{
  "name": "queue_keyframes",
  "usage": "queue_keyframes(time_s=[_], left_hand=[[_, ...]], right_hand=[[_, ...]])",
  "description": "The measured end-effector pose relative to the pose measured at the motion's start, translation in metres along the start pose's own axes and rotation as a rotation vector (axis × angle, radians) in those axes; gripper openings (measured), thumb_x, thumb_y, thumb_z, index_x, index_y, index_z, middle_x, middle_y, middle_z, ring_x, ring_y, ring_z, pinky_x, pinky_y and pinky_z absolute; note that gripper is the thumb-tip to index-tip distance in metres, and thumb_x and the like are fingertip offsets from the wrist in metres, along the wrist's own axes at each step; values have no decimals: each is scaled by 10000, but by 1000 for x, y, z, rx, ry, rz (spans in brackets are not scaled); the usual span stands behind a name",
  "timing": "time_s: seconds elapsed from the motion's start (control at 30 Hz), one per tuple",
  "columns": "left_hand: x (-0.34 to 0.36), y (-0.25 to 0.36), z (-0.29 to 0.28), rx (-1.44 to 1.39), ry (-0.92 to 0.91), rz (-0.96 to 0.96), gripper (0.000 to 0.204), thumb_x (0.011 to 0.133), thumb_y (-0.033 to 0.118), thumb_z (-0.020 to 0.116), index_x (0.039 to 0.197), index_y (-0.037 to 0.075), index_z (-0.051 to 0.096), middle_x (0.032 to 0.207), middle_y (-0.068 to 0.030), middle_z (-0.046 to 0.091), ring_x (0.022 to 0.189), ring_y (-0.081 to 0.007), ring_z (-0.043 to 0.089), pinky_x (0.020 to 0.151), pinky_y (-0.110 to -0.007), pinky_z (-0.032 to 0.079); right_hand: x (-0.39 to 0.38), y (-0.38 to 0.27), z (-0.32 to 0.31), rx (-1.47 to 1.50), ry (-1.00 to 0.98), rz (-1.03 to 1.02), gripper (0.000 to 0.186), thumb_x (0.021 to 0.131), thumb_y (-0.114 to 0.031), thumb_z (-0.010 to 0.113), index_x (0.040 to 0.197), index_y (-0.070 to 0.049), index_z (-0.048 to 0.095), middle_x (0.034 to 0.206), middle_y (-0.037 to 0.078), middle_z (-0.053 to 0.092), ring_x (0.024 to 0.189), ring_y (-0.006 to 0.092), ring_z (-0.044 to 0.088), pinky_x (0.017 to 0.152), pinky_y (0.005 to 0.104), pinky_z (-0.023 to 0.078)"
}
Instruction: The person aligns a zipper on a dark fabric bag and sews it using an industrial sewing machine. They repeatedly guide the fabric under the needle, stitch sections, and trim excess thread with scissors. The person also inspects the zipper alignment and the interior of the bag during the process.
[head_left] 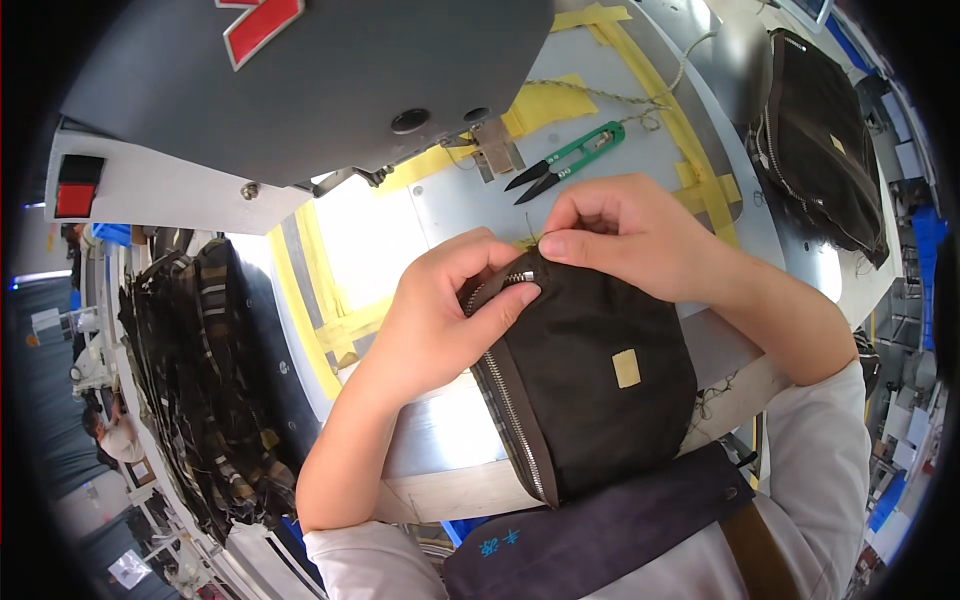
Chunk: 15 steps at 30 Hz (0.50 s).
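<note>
Dark pouch (pixel 590 390) — zipper end pinched, left fingers (pixel 505 300), right fingers (pixel 570 243)

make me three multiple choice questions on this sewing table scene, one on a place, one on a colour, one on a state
1. Where do the thread snips lie?
A. on the table beyond the hands
B. inside the pouch
C. on the floor

2. What colour are the snips' handles?
A. red
B. green
C. white

3. How does the left hand stand on the dark pouch?
A. resting flat beside it
B. lifted clear of it
C. thumb pressed at the zip end

Answers: 1 A, they lie on the metal table above the right hand. 2 B, the handles are green. 3 C, the thumb sits at the zip end.
</note>
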<state>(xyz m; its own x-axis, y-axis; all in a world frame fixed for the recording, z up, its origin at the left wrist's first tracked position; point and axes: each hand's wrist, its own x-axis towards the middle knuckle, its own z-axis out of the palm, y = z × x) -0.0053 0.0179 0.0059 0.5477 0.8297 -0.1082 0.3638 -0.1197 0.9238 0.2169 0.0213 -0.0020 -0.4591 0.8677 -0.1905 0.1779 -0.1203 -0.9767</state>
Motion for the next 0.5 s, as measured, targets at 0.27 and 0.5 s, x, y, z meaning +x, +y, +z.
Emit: queue_keyframes(time_s=[0.27,0.5], left_hand=[[2,1,1,-30,23,-91,99,840,68,687,888,10,623,739,-12,521,661,-89,448,615,-241,386],[2,-2,6,30,17,45,115,830,71,689,896,-3,630,758,-54,548,660,-138,487,623,-272,410]], right_hand=[[0,-1,5,14,56,-82,184,888,-186,663,878,-2,657,714,9,606,645,59,503,581,240,411],[-6,-5,10,-35,65,-133,174,881,-173,668,847,-3,651,698,8,602,633,60,504,568,243,417]])
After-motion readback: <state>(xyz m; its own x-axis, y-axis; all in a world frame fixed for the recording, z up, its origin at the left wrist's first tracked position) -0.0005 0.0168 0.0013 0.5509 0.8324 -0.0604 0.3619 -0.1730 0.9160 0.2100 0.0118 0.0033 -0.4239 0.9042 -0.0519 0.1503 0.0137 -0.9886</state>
